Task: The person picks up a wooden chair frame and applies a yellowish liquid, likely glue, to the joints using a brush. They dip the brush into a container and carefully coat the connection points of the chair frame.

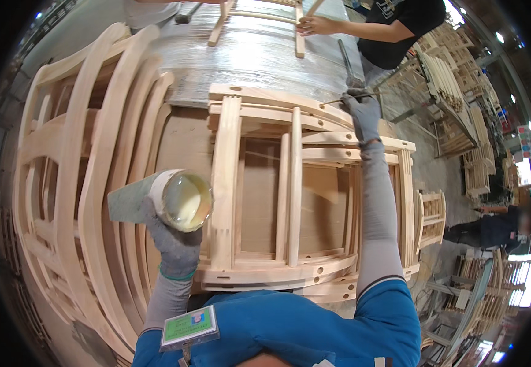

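My left hand (pixel 177 244), in a grey glove, is closed around a round container (pixel 161 177) with a whitish rim, tilted so that the creamy pale liquid (pixel 190 200) inside shows. A grey-green tapered part (pixel 129 200) sticks out to the left of it; whether it belongs to the container I cannot tell. Far right, my gloved right hand (pixel 363 113) grips a thin stick (pixel 336 101), its tip at the far curved rail of a pale wooden chair frame (pixel 222 183). Holes dot the rails. Several such frames lie stacked below, joined by round and flat bars.
More curved chair frames (pixel 88 140) stand stacked at the left. A film-covered table (pixel 192 73) lies ahead, where a co-worker's hand (pixel 317 25) touches another wooden frame (pixel 259 15). A mallet (pixel 350 70) rests near its right edge. Wooden parts (pixel 446 85) and another person (pixel 492 226) are farther right.
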Tool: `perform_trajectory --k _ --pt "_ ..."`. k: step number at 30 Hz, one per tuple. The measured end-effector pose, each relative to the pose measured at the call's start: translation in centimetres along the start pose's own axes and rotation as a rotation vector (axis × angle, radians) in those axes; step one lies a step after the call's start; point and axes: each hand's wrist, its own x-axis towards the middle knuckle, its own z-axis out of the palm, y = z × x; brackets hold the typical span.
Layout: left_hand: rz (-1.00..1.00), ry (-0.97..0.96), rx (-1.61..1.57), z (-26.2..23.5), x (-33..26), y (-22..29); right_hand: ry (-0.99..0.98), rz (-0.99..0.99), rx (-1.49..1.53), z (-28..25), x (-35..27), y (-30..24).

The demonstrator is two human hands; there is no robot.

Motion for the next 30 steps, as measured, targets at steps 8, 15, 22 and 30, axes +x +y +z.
perform_trajectory --k 8,15,22,30 --pt "0.044 -0.226 -0.022 2.3 -3.7 2.8 -0.503 -0.168 0.508 6.8 -21.0 -17.5" --pt "0.064 -0.434 -0.086 3.0 -7.8 4.6 -0.439 -0.514 0.220 9.4 -28.4 -17.7" --pt "0.438 -0.270 -0.064 1.1 -8.4 4.4 -0.697 -0.762 -0.015 7.2 -35.0 -18.8" --pt "0.214 -0.244 -0.065 2.6 -9.0 5.7 -0.485 -0.389 0.521 9.0 -34.9 -17.8"
